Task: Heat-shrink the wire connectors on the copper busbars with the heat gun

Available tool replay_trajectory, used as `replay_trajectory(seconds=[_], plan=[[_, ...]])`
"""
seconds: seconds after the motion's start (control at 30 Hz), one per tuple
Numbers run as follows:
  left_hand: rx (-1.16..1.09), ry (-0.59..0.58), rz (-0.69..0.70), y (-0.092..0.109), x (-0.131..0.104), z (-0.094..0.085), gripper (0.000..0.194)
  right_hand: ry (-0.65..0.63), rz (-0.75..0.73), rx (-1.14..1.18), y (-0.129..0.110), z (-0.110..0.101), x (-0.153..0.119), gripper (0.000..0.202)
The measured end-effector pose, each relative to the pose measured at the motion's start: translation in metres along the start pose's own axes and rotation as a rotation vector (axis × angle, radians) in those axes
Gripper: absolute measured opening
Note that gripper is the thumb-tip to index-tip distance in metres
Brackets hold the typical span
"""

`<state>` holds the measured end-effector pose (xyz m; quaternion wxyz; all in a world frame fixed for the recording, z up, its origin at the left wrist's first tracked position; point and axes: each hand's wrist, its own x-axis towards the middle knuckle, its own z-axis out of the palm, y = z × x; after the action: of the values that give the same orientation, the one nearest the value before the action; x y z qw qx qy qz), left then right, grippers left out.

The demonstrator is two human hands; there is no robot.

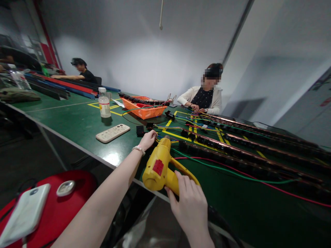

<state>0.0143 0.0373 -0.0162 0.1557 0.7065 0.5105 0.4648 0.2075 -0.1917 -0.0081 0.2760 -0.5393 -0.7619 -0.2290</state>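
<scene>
A yellow heat gun (pixel 158 168) with a red label is gripped by its handle in my right hand (pixel 190 198), its fingers wrapped round. Its metal nozzle points away from me, over the table edge. Just left of the nozzle, my left hand (pixel 148 140) is closed on thin wires, whose held part is mostly hidden by the fingers. A small black connector (pixel 140 131) lies just beyond that hand. Coloured wires (pixel 176 141) run from there to a long black-and-copper strip (pixel 219 156) on the right.
More strips, a green wire (pixel 232 171) and a red wire cross the green table (pixel 74 120). Beyond are an orange basket (pixel 144 113), a bottle (pixel 104 105) and a beige phone case (pixel 112 133). A co-worker (pixel 207 93) sits opposite. A red stool (pixel 85 182) stands left, holding a phone (pixel 28 213).
</scene>
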Motion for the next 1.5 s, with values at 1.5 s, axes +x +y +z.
replay_trajectory(seconds=[1.5], plan=[[-0.064,0.016,0.003,0.009,-0.002,-0.002,0.011,0.064,0.033,-0.030,0.023,-0.010,-0.015,0.044]])
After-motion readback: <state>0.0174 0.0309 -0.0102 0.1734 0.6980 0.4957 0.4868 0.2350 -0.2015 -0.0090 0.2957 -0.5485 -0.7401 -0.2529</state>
